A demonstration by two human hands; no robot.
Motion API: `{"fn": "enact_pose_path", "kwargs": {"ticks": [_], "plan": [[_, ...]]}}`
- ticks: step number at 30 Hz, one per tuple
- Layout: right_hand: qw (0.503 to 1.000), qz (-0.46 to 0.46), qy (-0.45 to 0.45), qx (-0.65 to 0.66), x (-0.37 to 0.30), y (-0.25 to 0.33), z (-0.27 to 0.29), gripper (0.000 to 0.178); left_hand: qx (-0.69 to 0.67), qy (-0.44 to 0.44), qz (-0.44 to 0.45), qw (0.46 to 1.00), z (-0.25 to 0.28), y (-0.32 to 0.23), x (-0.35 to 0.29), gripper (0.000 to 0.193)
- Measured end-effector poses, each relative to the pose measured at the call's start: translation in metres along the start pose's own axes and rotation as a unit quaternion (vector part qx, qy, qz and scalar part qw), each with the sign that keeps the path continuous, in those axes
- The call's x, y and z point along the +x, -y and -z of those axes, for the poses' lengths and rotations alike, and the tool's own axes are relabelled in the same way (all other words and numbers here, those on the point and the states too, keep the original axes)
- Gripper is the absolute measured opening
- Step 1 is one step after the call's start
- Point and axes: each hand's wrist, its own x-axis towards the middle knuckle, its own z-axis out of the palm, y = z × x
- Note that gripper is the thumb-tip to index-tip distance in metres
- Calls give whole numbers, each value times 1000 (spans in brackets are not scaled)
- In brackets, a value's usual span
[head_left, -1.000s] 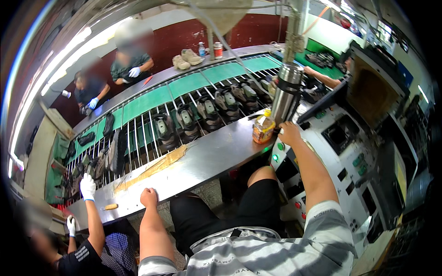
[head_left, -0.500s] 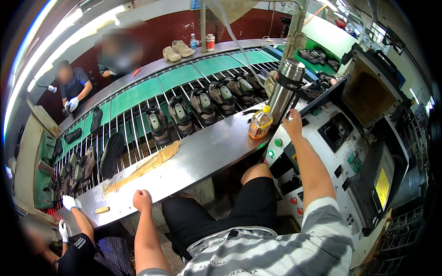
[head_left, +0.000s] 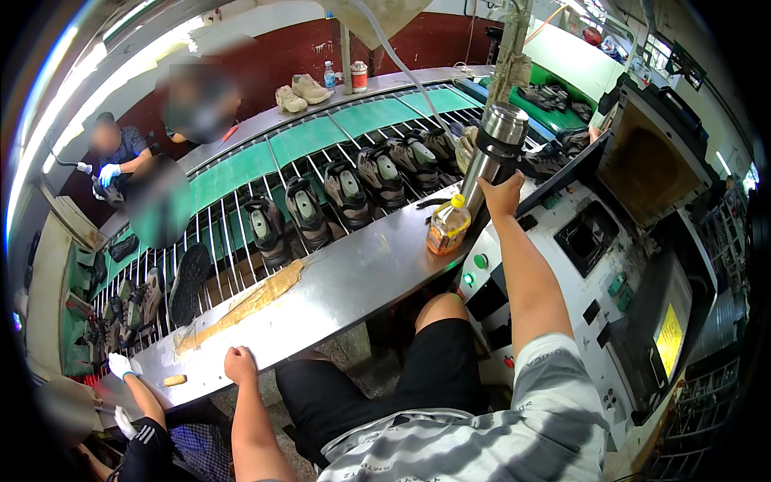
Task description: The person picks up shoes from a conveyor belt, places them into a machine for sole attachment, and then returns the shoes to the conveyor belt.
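My right hand (head_left: pixel 503 195) has its thumb and fingers around the lower part of a tall steel thermos (head_left: pixel 485 165) with a dark band and handle. The hand partly hides the thermos's side. Just left of it stands a yellow-capped plastic bottle (head_left: pixel 448 227) of orange liquid with a printed label. At the near edge of the metal bench (head_left: pixel 353 277), my left hand (head_left: pixel 240 365) rests as a loose fist, and I see nothing in it. A small tan cylindrical piece (head_left: pixel 174 380) lies on the bench to its left.
Beyond the bench runs a roller conveyor with green strips (head_left: pixel 293 136), carrying a row of brown-grey shoes (head_left: pixel 345 191). A white machine (head_left: pixel 554 265) with green and red buttons stands at my right. A gloved co-worker's hand (head_left: pixel 122 366) is at the left; others work across the conveyor.
My right hand has moved up and left onto the thermos, from a pinched pose beside it. My left hand stays in a fist at the bench edge. The view has shifted slightly.
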Motion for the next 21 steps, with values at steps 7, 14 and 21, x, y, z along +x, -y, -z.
{"fn": "enact_pose_path", "kwargs": {"ticks": [7, 14, 21], "plan": [[994, 68, -81, 24, 4, -13, -8, 83, -281, 51, 26, 958, -28, -42, -3, 29], [990, 67, -112, 44, -2, -14, -6, 78, -557, 404, -229, 689, -38, -376, 4, 26], [993, 14, -108, 50, -5, -9, -9, 77, -504, 358, -275, 736, 24, -657, 20, 68]]}}
